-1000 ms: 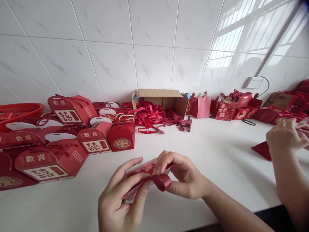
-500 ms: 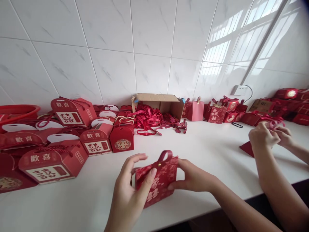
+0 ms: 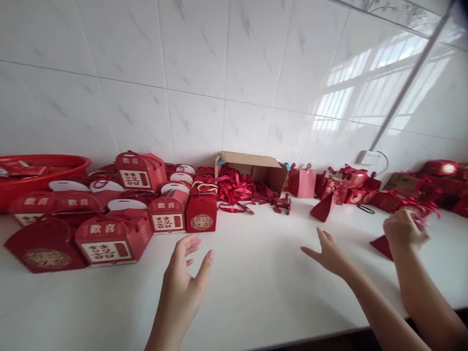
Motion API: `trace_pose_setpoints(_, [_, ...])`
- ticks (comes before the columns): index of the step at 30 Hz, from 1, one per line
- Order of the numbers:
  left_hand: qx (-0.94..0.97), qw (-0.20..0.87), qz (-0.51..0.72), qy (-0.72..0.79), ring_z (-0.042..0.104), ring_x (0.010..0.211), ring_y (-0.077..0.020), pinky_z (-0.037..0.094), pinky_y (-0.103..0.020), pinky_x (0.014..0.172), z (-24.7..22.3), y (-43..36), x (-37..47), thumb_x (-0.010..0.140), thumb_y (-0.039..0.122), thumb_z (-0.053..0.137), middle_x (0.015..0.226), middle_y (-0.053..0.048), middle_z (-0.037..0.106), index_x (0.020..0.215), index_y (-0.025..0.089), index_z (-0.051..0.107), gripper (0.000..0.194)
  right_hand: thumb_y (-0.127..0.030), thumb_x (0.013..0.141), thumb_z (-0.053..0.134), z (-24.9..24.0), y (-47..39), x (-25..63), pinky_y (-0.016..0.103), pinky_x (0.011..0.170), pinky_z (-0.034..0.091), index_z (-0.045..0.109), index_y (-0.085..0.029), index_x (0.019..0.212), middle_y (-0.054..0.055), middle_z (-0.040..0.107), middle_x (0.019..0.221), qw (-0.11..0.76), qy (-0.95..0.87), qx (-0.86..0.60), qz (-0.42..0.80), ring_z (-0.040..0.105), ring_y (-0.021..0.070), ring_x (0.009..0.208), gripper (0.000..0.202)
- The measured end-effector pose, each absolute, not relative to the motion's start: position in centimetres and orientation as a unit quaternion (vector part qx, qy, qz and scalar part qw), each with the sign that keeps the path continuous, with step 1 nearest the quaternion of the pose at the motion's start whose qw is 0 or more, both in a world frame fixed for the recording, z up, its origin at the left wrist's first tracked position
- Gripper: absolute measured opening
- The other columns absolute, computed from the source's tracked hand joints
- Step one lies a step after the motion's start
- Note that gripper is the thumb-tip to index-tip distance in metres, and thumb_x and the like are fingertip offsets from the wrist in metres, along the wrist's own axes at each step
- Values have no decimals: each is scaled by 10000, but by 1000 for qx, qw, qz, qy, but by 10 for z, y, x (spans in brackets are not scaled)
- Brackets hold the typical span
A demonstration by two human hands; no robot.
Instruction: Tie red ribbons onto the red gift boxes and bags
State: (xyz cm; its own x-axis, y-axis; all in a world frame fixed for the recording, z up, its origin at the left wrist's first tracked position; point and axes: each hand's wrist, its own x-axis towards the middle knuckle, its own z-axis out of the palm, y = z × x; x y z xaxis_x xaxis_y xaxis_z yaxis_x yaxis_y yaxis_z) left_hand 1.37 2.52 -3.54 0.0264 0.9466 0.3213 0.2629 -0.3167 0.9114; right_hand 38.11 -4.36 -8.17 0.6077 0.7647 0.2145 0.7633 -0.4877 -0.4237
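Note:
My left hand (image 3: 186,280) is raised over the near part of the white table (image 3: 252,273), fingers apart and holding nothing. My right hand (image 3: 331,253) reaches forward with thumb and fingers spread, also without anything in it. Just beyond its fingertips stands a small red gift box (image 3: 321,208), showing a plain dark triangular side and apart from the hand. Behind it are a pink gift bag (image 3: 307,183) and another patterned red box (image 3: 340,190). Closest to my left hand is a red box with a round gold print (image 3: 202,217).
Red handled boxes (image 3: 109,246) crowd the left, beside a red plastic basin (image 3: 78,163). An open cardboard box (image 3: 252,158) spills red ribbons (image 3: 237,187) near the wall. At right, another person's hand (image 3: 404,231) works ribbon above a dark red piece (image 3: 382,245).
Both hands have let go of the patterned red gift box. It now stands farther back and to the right. My right hand has moved right; the view has shifted slightly.

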Motion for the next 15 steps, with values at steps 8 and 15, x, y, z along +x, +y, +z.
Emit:
trace_pose_setpoints(8, [557,320,595,484,597,1105,-276,467,-446,909,-41,35,-22,701,212,530,1052,-82,658,826,223,519,126,-552,796,601,26,60,210,564,1099,322,367,-250,1409,141,226,1541,427,-690,-583,29,210,350,1434,723])
trace_pose_setpoints(15, [506,329,614,508,631,1026,-269,468,-457,885,-51,42,-39,650,150,477,1051,-91,676,782,216,523,155,-410,671,783,98,208,63,512,1148,220,210,-103,1468,236,265,1501,419,-707,-536,194,214,358,1418,1028])
